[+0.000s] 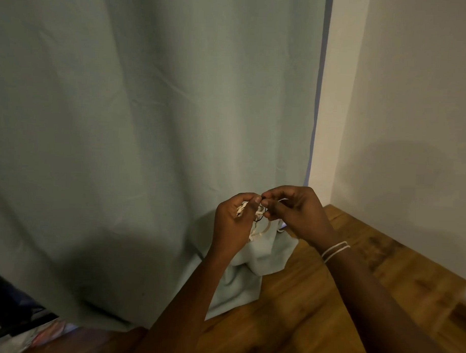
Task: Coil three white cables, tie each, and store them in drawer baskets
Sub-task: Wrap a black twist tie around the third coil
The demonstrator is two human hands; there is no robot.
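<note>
Curtain (149, 120) backdrop, hands gripping white cable (259, 231)

The white cable (254, 216) is bunched into a small coil that I hold up in the air between my hands, in front of the curtain (149, 120) and above the back edge of the wooden tabletop (314, 298). Most of it is hidden in my left hand (234, 224), which grips the bundle; a few pale loops show above my fingers and hang below my palm. A thin black tie (260, 218) loops round the coil, and my right hand (291, 207) pinches it at the top.
</note>
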